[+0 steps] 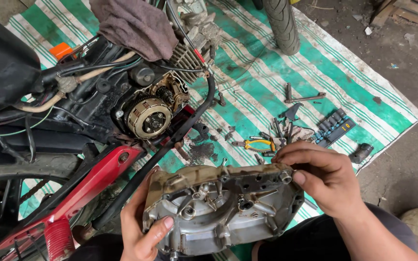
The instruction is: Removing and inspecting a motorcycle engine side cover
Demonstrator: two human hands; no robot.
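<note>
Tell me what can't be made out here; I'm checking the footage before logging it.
Head view:
- Engine cover: outer face turned away; lower edge cut off by the frame.
- Left hand: fingers hidden behind the cover.
- Right hand: fingertips hide what they touch.
- Loose tools on the tarp: too small to identify.

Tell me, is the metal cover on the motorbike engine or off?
Off. Both hands hold the metal cover away from the engine, whose round clutch and gears show bare.

In my hands, a dull silver engine cover (223, 212) stained brown with grime. Beneath lies a green-and-white striped tarp (354, 82); yellow-handled pliers (260, 144) rest on it. The motorcycle's frame (93, 181) is red, its clutch (149, 117) brassy.
</note>
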